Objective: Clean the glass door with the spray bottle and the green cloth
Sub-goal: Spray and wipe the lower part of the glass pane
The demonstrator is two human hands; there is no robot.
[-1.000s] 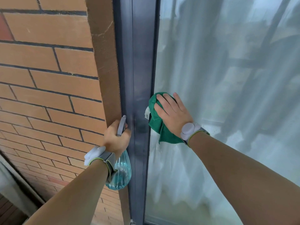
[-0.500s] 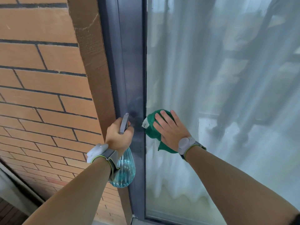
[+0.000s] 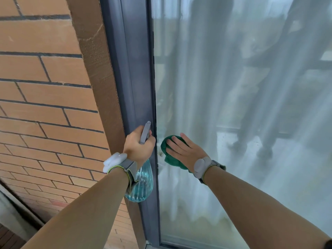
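**Cloth flat on the glass, bottle held at the frame**

Right hand [image 3: 181, 151]: fingers straight and spread, palm pressing a crumpled green cloth [image 3: 170, 159] flat against the pane of the tall glass door [image 3: 233, 87]. The cloth sits just right of the dark grey metal door frame [image 3: 136, 78], low on the pane; its edges show above the fingertips and below the wrist.

Left hand [image 3: 139, 147]: fingers curled round the neck of a clear ribbed plastic spray bottle with pale blue liquid [image 3: 142, 184]. Bottle body hangs below the wrist, in front of the frame; its grey nozzle points upward past the knuckles.

Both wrists carry grey bands.

Behind the glass, right of the frame: white sheer curtain [image 3: 197, 194], hanging in folds. Left of the frame: orange brick wall [image 3: 45, 105] with dark joints.
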